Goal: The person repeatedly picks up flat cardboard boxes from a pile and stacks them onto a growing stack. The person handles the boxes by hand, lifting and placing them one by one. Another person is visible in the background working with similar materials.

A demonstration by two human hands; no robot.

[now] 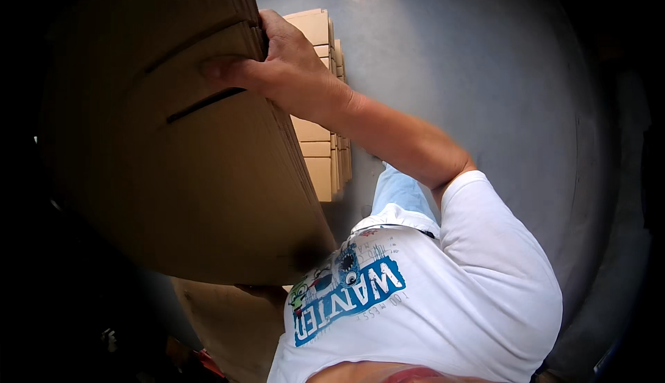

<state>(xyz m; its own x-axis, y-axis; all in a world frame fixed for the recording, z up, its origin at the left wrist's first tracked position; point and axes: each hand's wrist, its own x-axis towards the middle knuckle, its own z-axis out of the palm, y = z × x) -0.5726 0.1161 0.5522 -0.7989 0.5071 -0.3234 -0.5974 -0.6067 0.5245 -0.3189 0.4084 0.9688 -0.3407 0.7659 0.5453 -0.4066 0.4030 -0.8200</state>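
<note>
A thick stack of flattened cardboard boxes (208, 182) fills the left side, tilted up close to my body. Several brown sheets show along its right edge, and dark slots cut into its near face. My right hand (280, 64) grips this stack by the upper right edge, its thumb lying across the near face and the other fingers going behind. At the stack's lower edge, beside my shirt, a small dark patch looks like part of my left hand (267, 292); its fingers are hidden.
Beyond my right forearm, a pile of flattened cardboard (318, 154) stands on the grey floor (478, 71). Another brown cardboard surface (228, 327) lies below the held stack, at the lower left. Dark shadow covers the far left, where little can be made out.
</note>
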